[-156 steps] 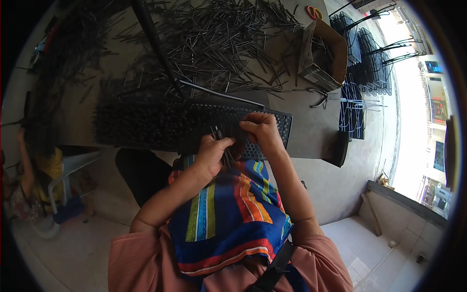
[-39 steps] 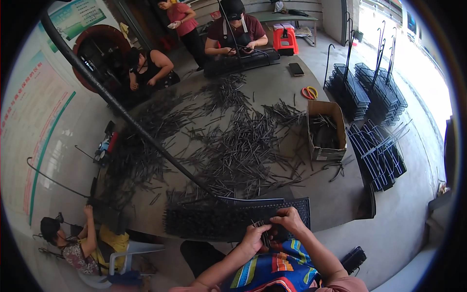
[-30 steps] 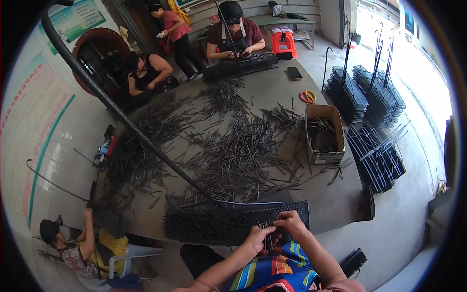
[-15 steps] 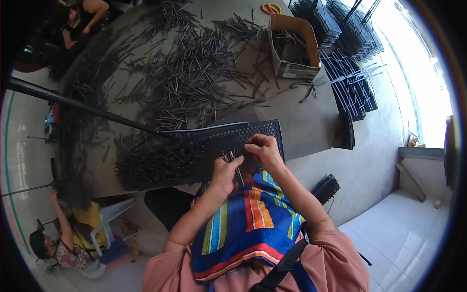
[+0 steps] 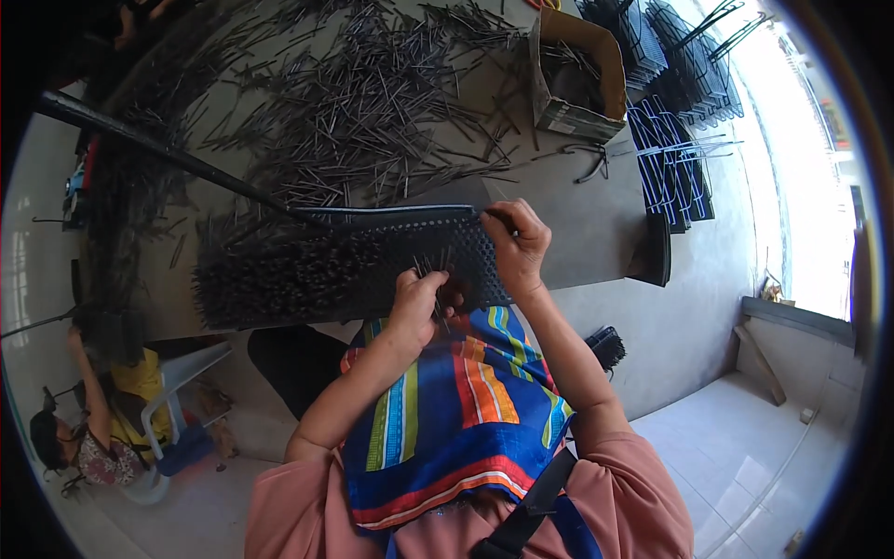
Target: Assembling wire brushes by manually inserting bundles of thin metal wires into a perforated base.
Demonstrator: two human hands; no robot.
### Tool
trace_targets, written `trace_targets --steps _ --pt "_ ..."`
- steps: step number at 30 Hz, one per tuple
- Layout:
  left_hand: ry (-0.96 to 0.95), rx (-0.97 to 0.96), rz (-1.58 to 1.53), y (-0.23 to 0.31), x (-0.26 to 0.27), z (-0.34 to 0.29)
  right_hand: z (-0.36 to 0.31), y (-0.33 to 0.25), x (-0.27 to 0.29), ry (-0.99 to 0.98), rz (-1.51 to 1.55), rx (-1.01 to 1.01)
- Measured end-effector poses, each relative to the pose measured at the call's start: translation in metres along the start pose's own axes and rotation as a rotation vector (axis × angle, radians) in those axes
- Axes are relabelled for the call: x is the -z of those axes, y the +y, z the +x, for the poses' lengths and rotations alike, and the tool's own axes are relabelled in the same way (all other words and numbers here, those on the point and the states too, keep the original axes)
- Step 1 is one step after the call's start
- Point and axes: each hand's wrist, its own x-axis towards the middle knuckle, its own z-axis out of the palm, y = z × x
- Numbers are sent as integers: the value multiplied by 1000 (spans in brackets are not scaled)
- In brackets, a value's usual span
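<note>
One bunch of dark strips (image 5: pixel 434 262), grasped in our left hand (image 5: pixel 417 300) over the black perforated panel (image 5: pixel 487 265)'s near edge; our right hand (image 5: pixel 519 240), curled, load unclear, at its far-right corner. Step, we judge: strip-setting; next move calls for precise pinching.

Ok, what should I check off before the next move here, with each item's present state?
1. Left hand holding thin dark rods: ok.
2. Black panel covered with dark bristles to its right end: not ok, bare holes show there.
3. Right hand holding a rod: cannot tell; it is at the panel's far right corner.
4. Loose rods lying beyond the panel: ok.
5. Cardboard box standing open-topped: ok.
</note>
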Motion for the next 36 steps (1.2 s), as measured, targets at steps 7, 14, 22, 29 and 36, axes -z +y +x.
trace_targets --steps 7,14,22,29,36 --pt "9 12 -102 3 -2 -1 -3 1 -7 -98 -173 123" --pt "-53 14 -119 0 -3 5 -3 -5 -7 -100 -316 195" --pt "-181 -42 -45 9 -10 -1 -5 -11 9 -443 -66 -401" --pt "-100 -2 -126 1 -12 3 -7 -15 16 -199 303 -699" --pt "-95 35 3 2 -12 4 6 -7 19 11 -62 -72"
